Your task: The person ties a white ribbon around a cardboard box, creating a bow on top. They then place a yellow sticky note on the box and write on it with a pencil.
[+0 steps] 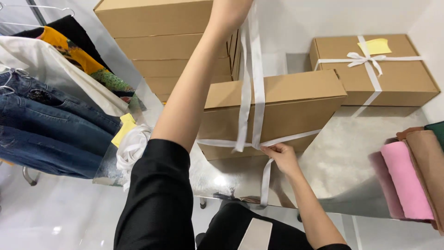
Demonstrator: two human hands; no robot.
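Nearest the camera, at the front edge of the shiny desk [351,153], the right hand [283,156] pinches the white ribbon [257,78] with its fingertips where the bands cross on the front face of the tilted cardboard box [286,111]. A loose tail of ribbon hangs from that pinch past the desk edge.

The left arm in a black sleeve reaches up and away. The left hand [231,11] is cut off by the top of the frame, so I cannot tell how it grips, though two taut strands of ribbon run up toward it over the box.

The box stands toward the middle of the desk, leaning on an edge. If the pull from above gets stronger than the pinch below, the crossing may slip sideways, or the box may tip forward, since nothing else steadies it.

At the desk's left edge lies a bundle of white ribbon [132,148] with a yellow note [124,128]; jeans [51,125] hang beyond. Folded cloths [407,178] rest at the right edge. Farther back stand a stack of flat boxes [162,41] and a tied box [374,69] with a bow.
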